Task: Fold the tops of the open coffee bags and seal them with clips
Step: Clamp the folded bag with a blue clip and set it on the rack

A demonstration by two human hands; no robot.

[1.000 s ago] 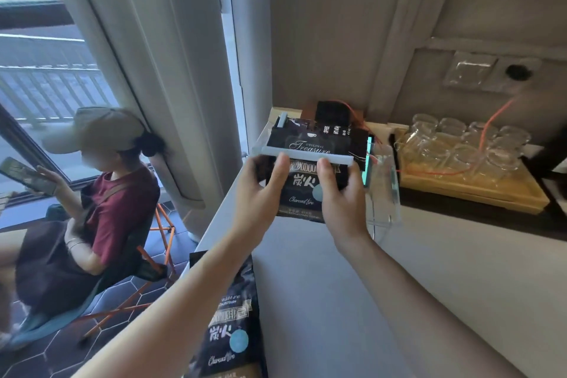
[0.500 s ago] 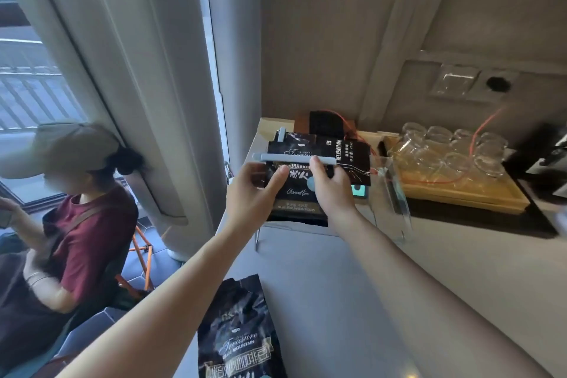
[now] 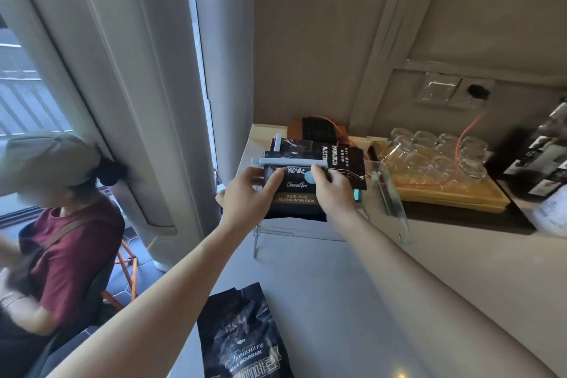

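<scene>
Hands grip one black coffee bag with white lettering (image 3: 296,193) from both sides; the left hand (image 3: 245,198) curls round its left edge, thumb on the front, and the right hand (image 3: 334,193) curls round its right side, fingers clamped on the bag; a pale grey plastic bar clip (image 3: 287,162) lies across the bag's folded top, just above both thumbs; the bag sits at the front of a clear acrylic tray (image 3: 388,202) at the far left of the grey countertop (image 3: 352,301); behind it another dark bag (image 3: 325,152) stands with a second grey clip (image 3: 278,143) at its upper left corner; a third black coffee bag, crumpled and unclipped (image 3: 244,337), lies flat near the counter's front edge, well apart from the tray; right of the tray, upturned clear glasses (image 3: 435,152) rest on a yellow wooden tray (image 3: 454,198); a seated person in a dark red shirt (image 3: 66,252) is at far left.
</scene>
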